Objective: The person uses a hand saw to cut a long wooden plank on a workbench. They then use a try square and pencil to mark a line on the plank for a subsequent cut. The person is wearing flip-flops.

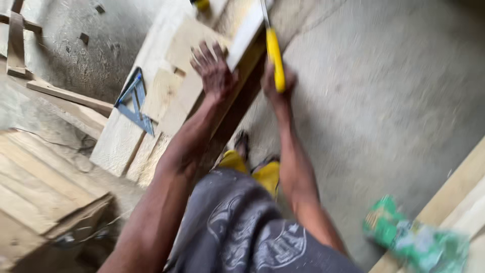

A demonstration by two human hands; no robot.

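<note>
— Looking down from the head camera, what do the hands do?

— The left hand [214, 71] lies flat, fingers spread, on a pale plank [177, 96] that runs from the near left to the far right. It presses down and grips nothing. The right hand [277, 83] is closed round the yellow handle [275, 58] of a saw, just right of the left hand.

— And the blade?

— Only a short metal strip [264, 11] shows beyond the handle, at the far edge. It runs along the right side of a lighter board [247, 30] that lies on top of the plank. Whether the teeth are in the wood I cannot tell; the picture is blurred there.

— What lies about?

— A blue triangular square [135, 101] rests on the plank, left of the left hand and apart from it. Further left, a loose batten [65, 95] lies on the concrete floor [384, 91]. In the near left corner is a stack of boards [40, 187].

— And close to the person?

— Grey shorts [242, 227] fill the near middle. Beyond them are two yellow sandals [265, 174] on the floor, close against the plank's right edge. At the near right a green packet [414, 237] lies on another board [454, 197], well apart from both hands.
</note>
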